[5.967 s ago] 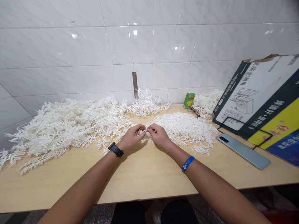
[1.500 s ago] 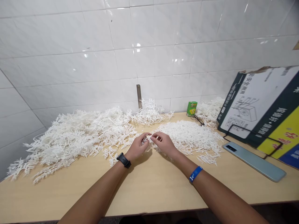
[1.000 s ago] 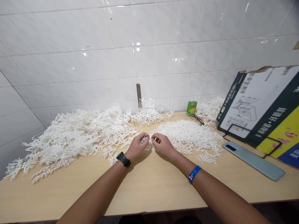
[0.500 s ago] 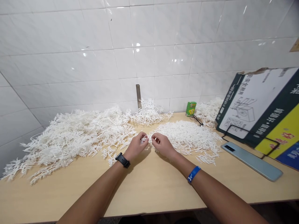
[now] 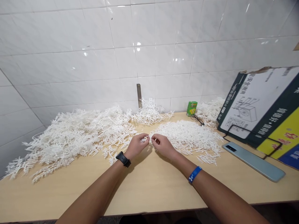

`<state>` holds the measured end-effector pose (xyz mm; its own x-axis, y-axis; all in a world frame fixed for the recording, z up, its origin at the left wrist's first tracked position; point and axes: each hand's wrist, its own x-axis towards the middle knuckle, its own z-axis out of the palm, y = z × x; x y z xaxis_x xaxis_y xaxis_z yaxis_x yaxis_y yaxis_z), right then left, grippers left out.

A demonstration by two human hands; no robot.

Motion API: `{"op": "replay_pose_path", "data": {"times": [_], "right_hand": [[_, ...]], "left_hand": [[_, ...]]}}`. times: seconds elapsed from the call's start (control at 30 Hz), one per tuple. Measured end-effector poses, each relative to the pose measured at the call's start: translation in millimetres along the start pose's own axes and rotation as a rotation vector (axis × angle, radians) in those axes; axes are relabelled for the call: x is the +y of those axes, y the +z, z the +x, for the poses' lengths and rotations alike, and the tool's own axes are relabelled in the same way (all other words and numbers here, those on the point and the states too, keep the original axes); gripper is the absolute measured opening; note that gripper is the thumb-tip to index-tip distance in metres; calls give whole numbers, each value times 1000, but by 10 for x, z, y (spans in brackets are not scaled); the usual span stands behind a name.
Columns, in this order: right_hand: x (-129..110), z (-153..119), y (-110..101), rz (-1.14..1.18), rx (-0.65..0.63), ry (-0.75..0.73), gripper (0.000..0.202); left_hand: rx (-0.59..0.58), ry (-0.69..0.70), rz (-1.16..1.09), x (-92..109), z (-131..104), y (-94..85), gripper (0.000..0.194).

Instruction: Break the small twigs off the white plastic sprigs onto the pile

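Observation:
White branched plastic pieces lie in a large tangled heap [image 5: 79, 133] on the left of the table. Smaller white pieces form a flatter pile [image 5: 187, 135] right of centre. Between them, my left hand [image 5: 137, 145], with a black watch on its wrist, is closed on a white branched piece [image 5: 145, 139]. Close beside it my right hand [image 5: 163, 145], with a blue wristband, is pinched at the near edge of the flatter pile. What its fingertips hold, if anything, is too small to make out.
On the wooden table [image 5: 149, 189], a phone [image 5: 254, 161] lies at the right before a printed carton [image 5: 252, 109] and a black wire frame. A green box [image 5: 192, 109] and a metal strip [image 5: 139, 95] stand near the tiled wall. Another white heap [image 5: 211, 110] is behind.
The fingertips of my two hands have come slightly closer together. The whole view has shifted a little, with the carton and phone slightly further right.

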<state>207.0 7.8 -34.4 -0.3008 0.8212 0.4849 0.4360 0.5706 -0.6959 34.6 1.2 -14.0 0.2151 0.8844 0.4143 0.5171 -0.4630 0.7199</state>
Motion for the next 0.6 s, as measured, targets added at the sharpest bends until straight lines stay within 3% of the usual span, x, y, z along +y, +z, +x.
{"op": "replay_pose_path", "data": {"times": [0.6], "right_hand": [[3, 3, 3, -1, 77, 17, 13]], "left_hand": [[31, -64, -27, -81, 36, 22, 26]]}}
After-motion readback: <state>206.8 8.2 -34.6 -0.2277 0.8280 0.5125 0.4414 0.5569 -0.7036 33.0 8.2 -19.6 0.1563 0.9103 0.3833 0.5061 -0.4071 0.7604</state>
